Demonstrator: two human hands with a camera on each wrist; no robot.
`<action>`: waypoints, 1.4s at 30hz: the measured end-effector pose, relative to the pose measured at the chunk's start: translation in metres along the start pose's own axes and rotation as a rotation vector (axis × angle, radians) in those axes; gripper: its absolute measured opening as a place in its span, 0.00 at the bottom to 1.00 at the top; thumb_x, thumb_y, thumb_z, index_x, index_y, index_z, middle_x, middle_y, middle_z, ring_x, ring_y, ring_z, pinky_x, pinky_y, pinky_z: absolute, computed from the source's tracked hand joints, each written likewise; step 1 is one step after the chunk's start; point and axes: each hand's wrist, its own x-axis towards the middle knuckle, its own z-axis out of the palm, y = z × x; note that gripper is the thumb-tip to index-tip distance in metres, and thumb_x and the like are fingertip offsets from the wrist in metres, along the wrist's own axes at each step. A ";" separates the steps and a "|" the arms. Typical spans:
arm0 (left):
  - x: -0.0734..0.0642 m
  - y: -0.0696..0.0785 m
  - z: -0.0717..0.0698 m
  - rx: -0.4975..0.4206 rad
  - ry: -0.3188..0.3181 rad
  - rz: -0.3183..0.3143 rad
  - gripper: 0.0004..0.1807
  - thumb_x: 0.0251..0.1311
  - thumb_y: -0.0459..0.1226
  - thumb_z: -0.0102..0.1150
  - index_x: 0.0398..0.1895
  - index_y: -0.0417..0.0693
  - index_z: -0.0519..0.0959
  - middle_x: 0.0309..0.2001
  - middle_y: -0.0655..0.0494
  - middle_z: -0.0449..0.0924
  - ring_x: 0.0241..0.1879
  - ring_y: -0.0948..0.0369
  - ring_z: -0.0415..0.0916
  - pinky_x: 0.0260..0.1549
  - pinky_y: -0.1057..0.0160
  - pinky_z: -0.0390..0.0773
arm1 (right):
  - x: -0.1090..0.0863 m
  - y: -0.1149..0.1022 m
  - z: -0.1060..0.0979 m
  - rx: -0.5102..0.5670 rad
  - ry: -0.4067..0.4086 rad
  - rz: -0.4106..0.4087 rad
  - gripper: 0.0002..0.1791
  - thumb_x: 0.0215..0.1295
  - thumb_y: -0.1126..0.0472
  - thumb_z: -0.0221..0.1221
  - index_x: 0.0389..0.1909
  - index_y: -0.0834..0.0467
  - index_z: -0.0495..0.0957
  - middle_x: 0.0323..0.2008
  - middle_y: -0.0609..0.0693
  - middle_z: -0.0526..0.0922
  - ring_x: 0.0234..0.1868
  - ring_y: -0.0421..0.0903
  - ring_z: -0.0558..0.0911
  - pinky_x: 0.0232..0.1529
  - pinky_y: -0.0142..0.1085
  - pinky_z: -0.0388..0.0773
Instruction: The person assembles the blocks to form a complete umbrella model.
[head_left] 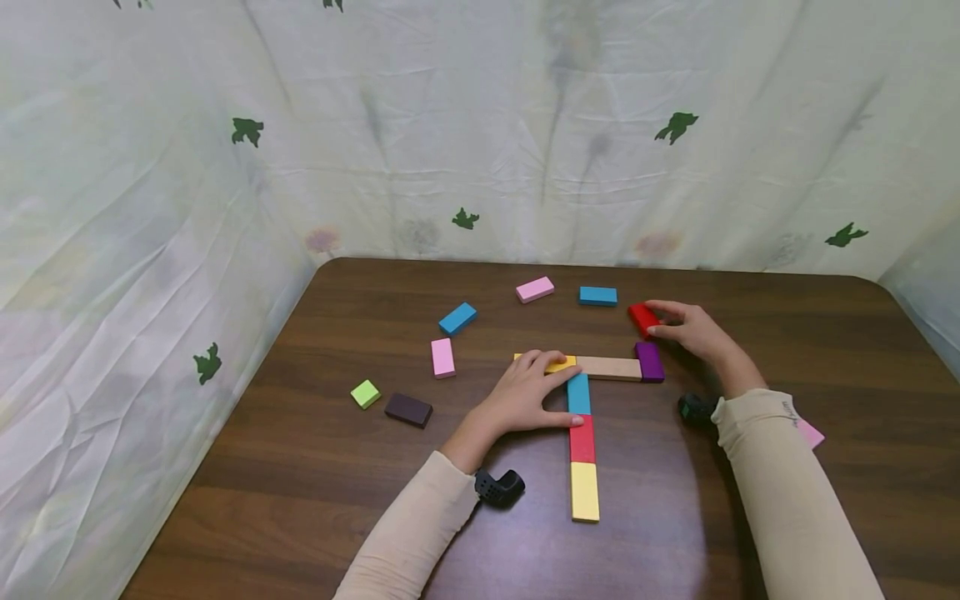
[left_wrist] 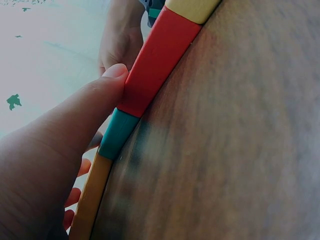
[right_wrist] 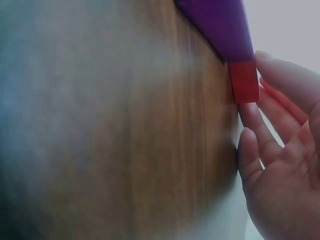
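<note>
Blocks form a T-like figure on the table. Its crossbar has an orange-yellow block [head_left: 562, 364], a tan block [head_left: 609, 369] and, at the right end, a purple block [head_left: 651, 363]. Down the stem run a blue block [head_left: 578, 393], a red block [head_left: 582, 442] and a pale yellow block [head_left: 585, 493]. My left hand [head_left: 517, 398] lies spread over the left side, thumb at the stem's red block [left_wrist: 155, 62], fingertips on the orange-yellow one. Behind the purple block, my right hand [head_left: 693, 333] pinches another red block [head_left: 642, 317] between thumb and fingers.
Two blue blocks [head_left: 597, 297] and two pink ones [head_left: 535, 290] lie behind and left of the figure. Farther left are a dark block [head_left: 408, 410] and a small green block [head_left: 365, 394]. Another pink block [head_left: 810, 433] shows partly beyond the right sleeve. A curtain [head_left: 480, 133] hangs behind the table.
</note>
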 end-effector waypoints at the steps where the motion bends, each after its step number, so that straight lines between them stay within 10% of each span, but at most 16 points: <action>1: 0.000 0.000 0.000 -0.001 -0.001 -0.001 0.44 0.45 0.71 0.44 0.67 0.66 0.57 0.61 0.60 0.56 0.60 0.58 0.48 0.58 0.55 0.53 | 0.000 0.001 0.001 -0.003 0.001 0.000 0.31 0.63 0.55 0.54 0.65 0.60 0.59 0.60 0.68 0.58 0.56 0.63 0.61 0.53 0.55 0.59; 42: 0.000 -0.001 0.000 -0.015 -0.004 -0.004 0.44 0.45 0.70 0.45 0.66 0.67 0.57 0.62 0.60 0.55 0.60 0.58 0.48 0.58 0.54 0.53 | 0.002 0.002 0.008 0.068 -0.056 0.000 0.27 0.64 0.58 0.53 0.63 0.58 0.63 0.62 0.66 0.56 0.58 0.62 0.56 0.55 0.54 0.57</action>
